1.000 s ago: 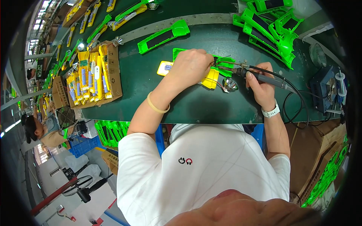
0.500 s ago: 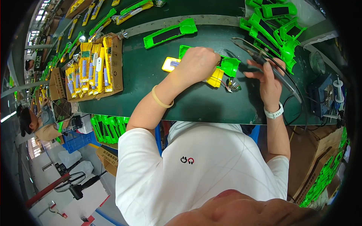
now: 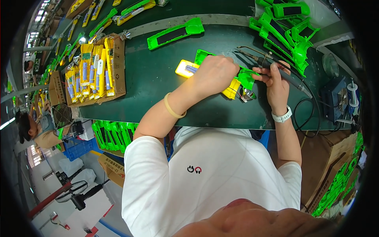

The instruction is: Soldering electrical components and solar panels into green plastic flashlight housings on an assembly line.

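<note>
My left hand is closed over a pair of plastic lamp housing halves, with its fingertips hidden. The green half lies behind and the yellow half in front; a pale purple battery cell shows in the yellow one. A silvery reflector hangs by thin wires at their right end. In my right hand is a soldering iron with a thin metal feed tube, its tip pointing to the upper left above the table. Right fingertips come close to the green half's edge; I cannot tell if they touch.
A carton of yellow housings with cells stands left. Behind my hands lies another green housing; a pile of green housings is at far right. A blue soldering station and solder spool stand right, with a loose black cable.
The lamp housing halves and reflector have shifted slightly right and nearer me with my left hand. My right hand has moved a little left, its fingers now beside the green half.
</note>
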Tool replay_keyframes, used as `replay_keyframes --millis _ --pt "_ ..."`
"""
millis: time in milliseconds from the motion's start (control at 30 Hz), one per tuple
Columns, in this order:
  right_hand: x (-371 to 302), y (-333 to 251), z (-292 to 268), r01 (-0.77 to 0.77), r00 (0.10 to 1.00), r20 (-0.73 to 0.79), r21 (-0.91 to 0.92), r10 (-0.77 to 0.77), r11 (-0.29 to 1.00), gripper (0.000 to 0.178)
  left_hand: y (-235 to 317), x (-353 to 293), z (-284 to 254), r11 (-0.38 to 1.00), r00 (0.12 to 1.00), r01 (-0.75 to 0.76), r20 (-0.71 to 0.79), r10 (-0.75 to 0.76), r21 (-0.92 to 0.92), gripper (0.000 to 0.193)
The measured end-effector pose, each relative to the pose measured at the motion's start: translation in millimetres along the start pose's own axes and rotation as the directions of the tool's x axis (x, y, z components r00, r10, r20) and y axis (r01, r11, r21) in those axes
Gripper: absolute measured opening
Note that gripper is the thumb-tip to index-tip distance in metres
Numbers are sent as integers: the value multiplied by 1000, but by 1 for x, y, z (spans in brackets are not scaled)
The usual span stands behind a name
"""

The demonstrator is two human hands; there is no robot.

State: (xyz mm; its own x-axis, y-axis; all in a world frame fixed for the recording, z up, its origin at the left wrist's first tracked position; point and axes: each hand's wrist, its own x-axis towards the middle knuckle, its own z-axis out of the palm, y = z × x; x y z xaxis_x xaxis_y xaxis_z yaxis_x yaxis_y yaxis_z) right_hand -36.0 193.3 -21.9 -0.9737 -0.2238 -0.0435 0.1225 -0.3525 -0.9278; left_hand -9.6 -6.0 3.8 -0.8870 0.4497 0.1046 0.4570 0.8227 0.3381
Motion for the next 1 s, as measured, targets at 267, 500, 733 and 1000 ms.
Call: replay_keyframes --millis 267,500,733,1000 --pt "-1 0 1 25 1000 14 -16 -24 1000 26 1 -1 -2 993 994 110 33 -109 -45 8" --pt "-3 1 0 46 999 -10 -65 -46 997 25 9 -34 -30 454 804 403 70 -590 -795 12" --pt "-11 -12 7 135 987 -77 -71 -141 988 24 2 -54 -27 -252 797 36 180 -577 -967 5" --pt "-12 2 38 13 998 58 -199 -1 980 26 -54 -37 -28 959 952 119 -243 -183 -256 5"
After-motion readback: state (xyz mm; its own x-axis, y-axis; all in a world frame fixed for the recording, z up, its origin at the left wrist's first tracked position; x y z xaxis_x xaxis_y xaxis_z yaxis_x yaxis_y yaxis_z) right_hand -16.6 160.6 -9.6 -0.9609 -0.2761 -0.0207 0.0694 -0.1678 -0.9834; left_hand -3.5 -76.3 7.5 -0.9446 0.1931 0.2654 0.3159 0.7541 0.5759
